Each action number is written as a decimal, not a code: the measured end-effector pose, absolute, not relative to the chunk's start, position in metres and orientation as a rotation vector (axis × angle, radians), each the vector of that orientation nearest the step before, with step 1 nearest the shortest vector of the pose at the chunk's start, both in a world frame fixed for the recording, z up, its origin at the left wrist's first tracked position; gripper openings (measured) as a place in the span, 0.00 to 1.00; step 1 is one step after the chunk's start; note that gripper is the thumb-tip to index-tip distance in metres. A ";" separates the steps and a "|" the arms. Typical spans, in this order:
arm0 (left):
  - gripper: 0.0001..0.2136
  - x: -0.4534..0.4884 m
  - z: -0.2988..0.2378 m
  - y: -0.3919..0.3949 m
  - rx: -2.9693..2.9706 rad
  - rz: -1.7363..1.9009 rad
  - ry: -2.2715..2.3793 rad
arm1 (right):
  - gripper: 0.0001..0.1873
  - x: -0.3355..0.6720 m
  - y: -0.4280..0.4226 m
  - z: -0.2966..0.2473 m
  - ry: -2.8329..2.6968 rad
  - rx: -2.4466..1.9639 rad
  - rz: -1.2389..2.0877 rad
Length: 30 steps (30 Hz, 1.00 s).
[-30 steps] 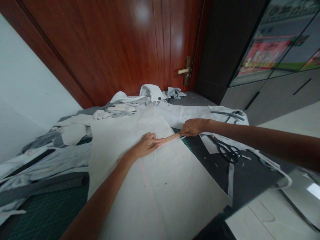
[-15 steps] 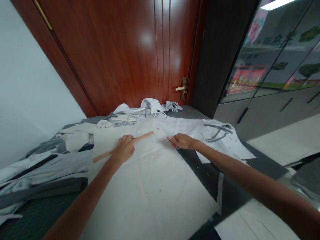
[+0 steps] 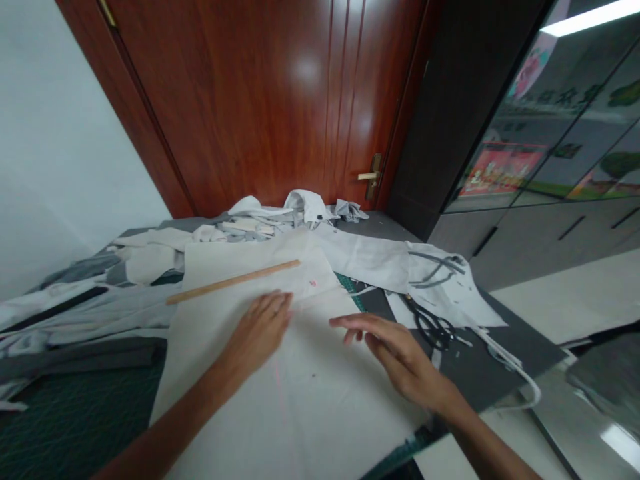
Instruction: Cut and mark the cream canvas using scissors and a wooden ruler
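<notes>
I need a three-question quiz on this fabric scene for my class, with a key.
1. True or false: the wooden ruler lies on the white fabric, held by neither hand.
2. Which of these is nearest the right hand? A) the wooden ruler B) the black-handled scissors C) the brass door handle
3. Fill in the blank: the line drawn on the white fabric is ____.

Key: 1 true; 2 B; 3 pink.
</notes>
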<state>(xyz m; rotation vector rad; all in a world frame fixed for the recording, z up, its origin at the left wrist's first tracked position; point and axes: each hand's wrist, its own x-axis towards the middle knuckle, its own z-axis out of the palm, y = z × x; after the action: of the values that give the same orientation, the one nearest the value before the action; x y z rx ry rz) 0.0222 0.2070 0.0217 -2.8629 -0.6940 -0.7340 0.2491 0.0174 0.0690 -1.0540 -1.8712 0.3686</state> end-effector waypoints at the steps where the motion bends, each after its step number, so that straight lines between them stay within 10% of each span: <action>1: 0.24 0.009 0.014 0.223 -2.824 -0.652 -0.727 | 0.32 0.259 0.007 0.068 -1.831 -1.096 0.329; 13: 0.19 -0.068 0.002 0.207 -2.855 -0.693 -0.530 | 0.18 0.378 -0.067 -0.027 -1.437 -2.191 -0.479; 30: 0.23 -0.108 -0.029 0.000 -2.996 -0.664 -0.490 | 0.21 0.422 -0.040 -0.031 -1.558 -2.477 -0.571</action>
<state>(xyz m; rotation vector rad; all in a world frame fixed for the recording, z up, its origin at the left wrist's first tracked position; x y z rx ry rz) -0.1085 -0.0003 -0.0288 -2.9959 -0.4904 -0.6641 0.4222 -0.0402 -0.0313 -2.4773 -1.5578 -0.5706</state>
